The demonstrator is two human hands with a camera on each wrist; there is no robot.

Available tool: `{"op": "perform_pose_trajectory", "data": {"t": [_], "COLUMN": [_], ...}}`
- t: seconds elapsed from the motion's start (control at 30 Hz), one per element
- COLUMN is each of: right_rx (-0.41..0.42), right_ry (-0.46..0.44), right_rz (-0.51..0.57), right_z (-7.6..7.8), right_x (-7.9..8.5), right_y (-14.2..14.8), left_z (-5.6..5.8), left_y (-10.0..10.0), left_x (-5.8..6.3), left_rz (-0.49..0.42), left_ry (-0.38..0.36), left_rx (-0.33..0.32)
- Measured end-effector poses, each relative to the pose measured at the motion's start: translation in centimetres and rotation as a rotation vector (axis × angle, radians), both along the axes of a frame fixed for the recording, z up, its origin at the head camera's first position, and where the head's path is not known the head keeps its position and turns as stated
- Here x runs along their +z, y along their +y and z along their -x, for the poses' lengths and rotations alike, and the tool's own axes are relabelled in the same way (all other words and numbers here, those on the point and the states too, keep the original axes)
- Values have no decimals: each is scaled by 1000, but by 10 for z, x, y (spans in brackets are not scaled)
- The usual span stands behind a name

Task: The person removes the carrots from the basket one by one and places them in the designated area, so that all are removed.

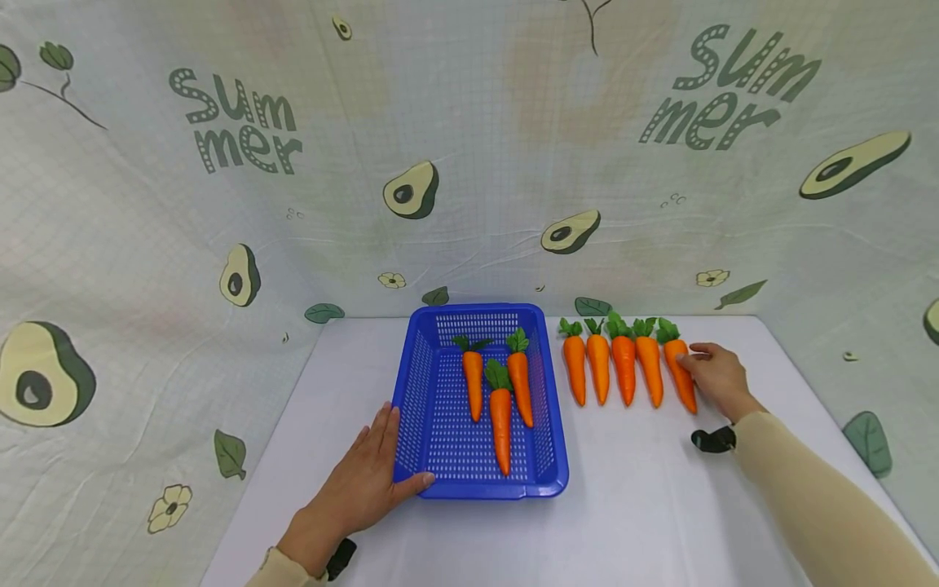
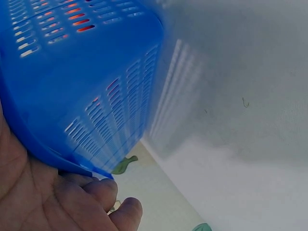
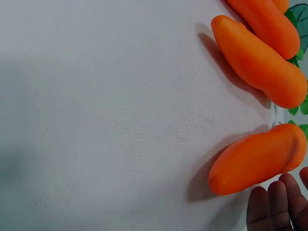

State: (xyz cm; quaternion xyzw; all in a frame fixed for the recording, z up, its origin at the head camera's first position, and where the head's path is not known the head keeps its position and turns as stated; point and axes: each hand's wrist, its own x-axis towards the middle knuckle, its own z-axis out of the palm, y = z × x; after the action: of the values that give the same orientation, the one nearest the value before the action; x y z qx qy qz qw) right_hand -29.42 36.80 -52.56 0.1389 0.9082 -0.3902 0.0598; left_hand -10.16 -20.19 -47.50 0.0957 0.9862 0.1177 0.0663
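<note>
My left hand (image 1: 363, 473) lies along the left rim of a blue perforated plastic basket (image 1: 546, 487), fingers extended and thumb at the near corner. The left wrist view shows its palm against the rim of the basket (image 2: 72, 72) from outside. Inside the basket are three orange carrots with green tops: one left (image 1: 473, 385), one right (image 1: 519, 387), one nearer (image 1: 501, 430). Over at the right, my right hand (image 1: 719, 379) is at the rightmost carrot (image 1: 681, 375) of a row. Its fairly straight fingers sit beside that carrot (image 3: 260, 159) in the right wrist view.
Several more carrots (image 1: 623, 371) line up right of the basket, leafy ends toward the back. All stand on a white table (image 1: 623, 505). Behind and at both sides hangs a pale cloth (image 1: 484, 122) printed with avocados and lettering.
</note>
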Motion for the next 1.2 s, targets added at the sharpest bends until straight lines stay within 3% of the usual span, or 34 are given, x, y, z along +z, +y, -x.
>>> {"op": "perform_pose_trajectory", "data": {"t": [0.23,0.57,0.93,1.1,1.2], "right_rx": [-36,-21,180,257,295], "right_ry": [17,178,309,276,226], "right_rz": [5,52,158,219,308], "right_z": [-2,-11,-32,-37,-35], "right_x": [9,31,81,103,112], "right_y": [-6,-47,-126,-168,-196], "left_z": [0,1,-1,-1,-1], "left_y": [0,-1,-1,-2,-2], "left_x": [0,0,0,-1,-1], "left_rz": [-5,-7,6,21,20], "left_ry": [-2,-9,6,7,6], "left_rx": [2,3,-6,-9,-5]}}
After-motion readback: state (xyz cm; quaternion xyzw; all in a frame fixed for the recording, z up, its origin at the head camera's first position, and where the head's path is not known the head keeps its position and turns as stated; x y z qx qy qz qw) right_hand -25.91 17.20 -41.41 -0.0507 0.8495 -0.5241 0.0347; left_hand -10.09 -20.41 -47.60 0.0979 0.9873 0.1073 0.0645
